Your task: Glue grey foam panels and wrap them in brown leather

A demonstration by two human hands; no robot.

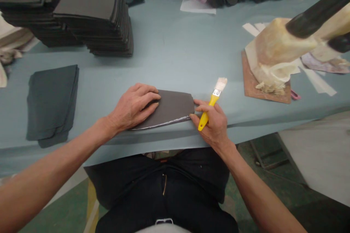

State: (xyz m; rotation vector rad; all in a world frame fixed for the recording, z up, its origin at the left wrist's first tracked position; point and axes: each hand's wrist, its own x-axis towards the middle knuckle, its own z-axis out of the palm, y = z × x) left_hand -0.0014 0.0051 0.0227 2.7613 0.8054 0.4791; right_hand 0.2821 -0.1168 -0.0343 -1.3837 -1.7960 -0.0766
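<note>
A dark grey cut piece of material (172,109) lies flat at the near edge of the pale blue table (175,54). My left hand (135,105) rests palm down on its left part, fingers stretched out and pressing it flat. My right hand (212,122) is at the piece's right end, closed around the yellow handle of a small brush (212,102) whose pale bristles point up and away. Its fingertips touch the piece's right edge.
Tall stacks of dark cut pieces (95,14) stand at the back left. A small pile of dark grey pieces (51,103) lies at the left. A glue-crusted pot with a dark handle (281,51) sits on a brown board (266,89) at the right.
</note>
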